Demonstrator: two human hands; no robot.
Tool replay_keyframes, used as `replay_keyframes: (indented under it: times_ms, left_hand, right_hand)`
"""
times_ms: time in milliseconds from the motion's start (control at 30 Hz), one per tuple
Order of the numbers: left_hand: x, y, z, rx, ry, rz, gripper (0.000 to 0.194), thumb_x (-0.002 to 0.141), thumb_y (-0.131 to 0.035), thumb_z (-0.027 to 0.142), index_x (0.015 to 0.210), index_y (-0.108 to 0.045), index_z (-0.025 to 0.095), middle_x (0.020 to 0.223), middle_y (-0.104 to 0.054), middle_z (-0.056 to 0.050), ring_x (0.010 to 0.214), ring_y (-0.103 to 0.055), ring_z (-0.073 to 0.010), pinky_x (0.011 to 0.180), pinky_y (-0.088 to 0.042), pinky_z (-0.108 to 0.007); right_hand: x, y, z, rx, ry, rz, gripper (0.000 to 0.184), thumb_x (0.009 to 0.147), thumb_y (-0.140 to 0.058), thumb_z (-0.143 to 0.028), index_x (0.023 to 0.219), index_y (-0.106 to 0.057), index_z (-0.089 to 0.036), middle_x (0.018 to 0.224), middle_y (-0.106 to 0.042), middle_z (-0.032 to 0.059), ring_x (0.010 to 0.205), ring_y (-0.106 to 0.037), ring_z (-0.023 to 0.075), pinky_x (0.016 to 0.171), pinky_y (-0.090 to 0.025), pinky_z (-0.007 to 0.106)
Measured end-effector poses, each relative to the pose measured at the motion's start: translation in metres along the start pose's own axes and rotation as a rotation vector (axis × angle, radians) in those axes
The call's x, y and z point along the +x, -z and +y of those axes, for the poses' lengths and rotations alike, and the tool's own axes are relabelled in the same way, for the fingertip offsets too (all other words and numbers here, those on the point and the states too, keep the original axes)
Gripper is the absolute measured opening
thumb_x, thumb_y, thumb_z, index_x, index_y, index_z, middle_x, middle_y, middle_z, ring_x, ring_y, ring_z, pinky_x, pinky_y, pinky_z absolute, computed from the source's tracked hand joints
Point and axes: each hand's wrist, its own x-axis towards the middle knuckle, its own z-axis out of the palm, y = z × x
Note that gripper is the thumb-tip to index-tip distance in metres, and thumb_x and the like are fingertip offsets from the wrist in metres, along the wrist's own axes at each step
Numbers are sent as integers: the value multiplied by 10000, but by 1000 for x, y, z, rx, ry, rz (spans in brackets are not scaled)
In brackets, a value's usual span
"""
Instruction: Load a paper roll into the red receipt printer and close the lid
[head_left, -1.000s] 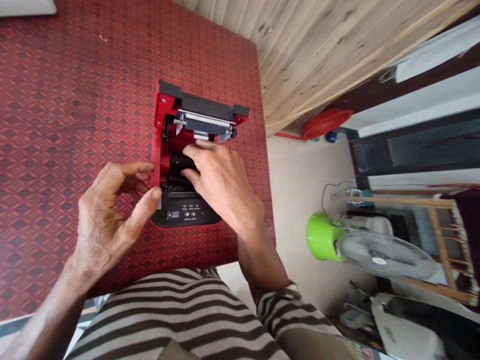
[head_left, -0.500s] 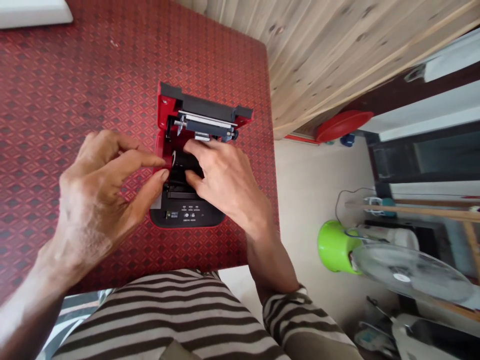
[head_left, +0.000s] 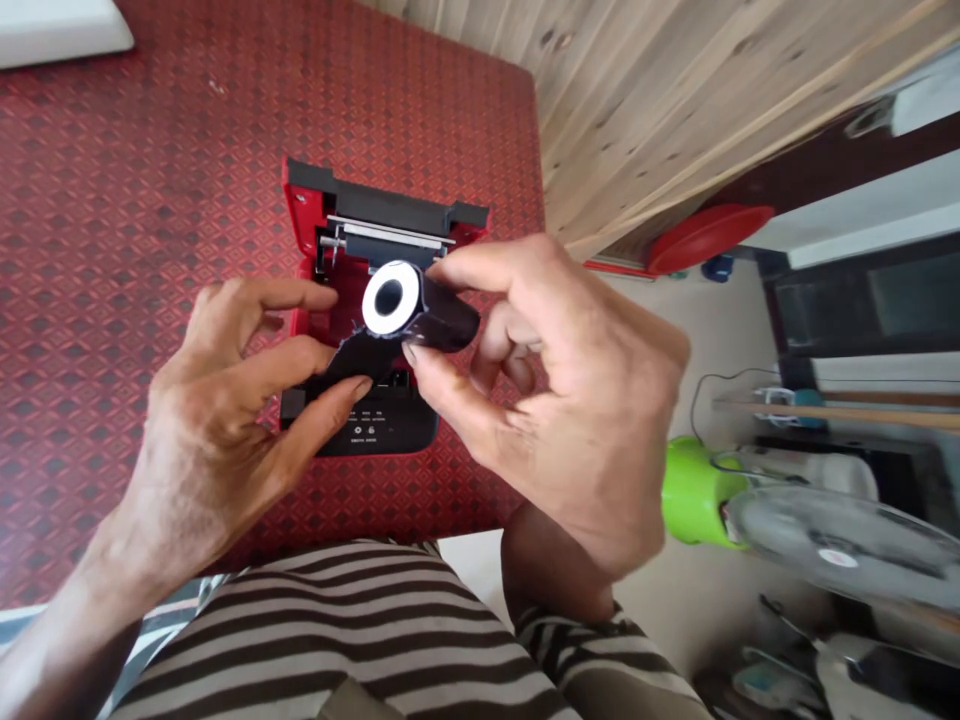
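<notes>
My right hand [head_left: 559, 385] grips a roll of glossy black film [head_left: 442, 318] between thumb and fingertips. The roll's white ring-shaped end [head_left: 375, 312], with a dark hole in its middle, faces up and left. A black loose end [head_left: 367, 355] trails from it toward my left hand [head_left: 240, 390], whose thumb and a finger pinch its edge. Beneath the roll stands a small red and black printer [head_left: 386, 425], its lid [head_left: 390, 200] raised with a roller [head_left: 382, 248] inside. Part of the printer's bay is hidden behind the roll and my fingers.
The printer rests on a table with a red patterned cover [head_left: 187, 180]. A white object [head_left: 60, 30] lies at the far left corner. Wooden panelling [head_left: 675, 100] borders the table. On the floor to the right stand a green bucket [head_left: 690, 495] and a fan [head_left: 840, 530].
My right hand has lifted the black roll out of the printer's bay and tilted its white end up. My left hand has moved to the right and taken the roll's loose end.
</notes>
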Motion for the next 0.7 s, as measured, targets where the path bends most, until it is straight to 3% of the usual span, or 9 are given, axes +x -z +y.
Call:
replay_keyframes:
  times_ms: [67,167,233,333,433,500,633,700]
  left_hand:
    - [-2,3,9,1,47,6,109,984,-712,308,912,-665,242,1076,-707,-31,971,-661,-195,867,-536,-360]
    - [-9,3,21,74,84,16,129,988,-692,325,899,-624,261,900,-672,-13,828,-601,-205,758,-504,-372]
    - [-14,0,27,135,73,40,122,976,-695,316,901,-610,272,907,-684,-28,825,-592,-234,759,-493,-404]
    - [-21,-7,32,237,108,58,66,975,-689,316,1000,-630,300,901,-708,-26,841,-614,-270,766,-471,-438]
    - [-23,-13,33,250,177,62,215,997,-659,320,1211,-633,317,939,-745,-2,850,-657,-260,783,-472,-433]
    - [-22,-13,32,213,142,44,314,1002,-646,301,1314,-620,320,1024,-776,0,850,-676,-244,786,-484,-424]
    - [-16,-4,24,112,15,-53,253,990,-629,285,1235,-684,317,1001,-787,-2,850,-673,-249,775,-500,-428]
    - [-13,1,18,68,-7,-102,311,986,-585,250,1280,-675,298,1019,-774,-20,872,-671,-252,789,-513,-435]
  right_hand:
    - [1,1,1,-15,-16,-15,254,1066,-541,-374,1290,-651,-328,895,-746,36,814,-736,255,742,-590,380]
    - [4,-7,-2,-18,-16,-74,283,1064,-537,-305,1327,-641,-289,1147,-757,64,1006,-755,260,842,-602,362]
    - [4,-16,-7,-34,11,-103,301,1066,-508,-230,1334,-641,-263,1234,-738,58,1037,-753,247,836,-597,343]
    - [5,-27,-13,-85,35,-145,305,1049,-478,-131,1267,-665,-237,1151,-741,44,934,-752,226,729,-554,317]
    - [9,-33,-15,-99,33,-178,322,1025,-493,-97,1269,-656,-229,1119,-747,54,897,-743,227,672,-497,308]
    - [12,-36,-13,-100,40,-200,338,1022,-496,-96,1298,-645,-223,1127,-756,65,909,-739,232,670,-476,310]
    - [17,-40,-10,-105,64,-234,332,1040,-478,-107,1301,-649,-219,1094,-773,65,900,-744,241,652,-448,320]
    - [19,-41,-11,-109,73,-227,331,1052,-464,-117,1304,-652,-220,1082,-780,66,888,-750,245,651,-451,326]
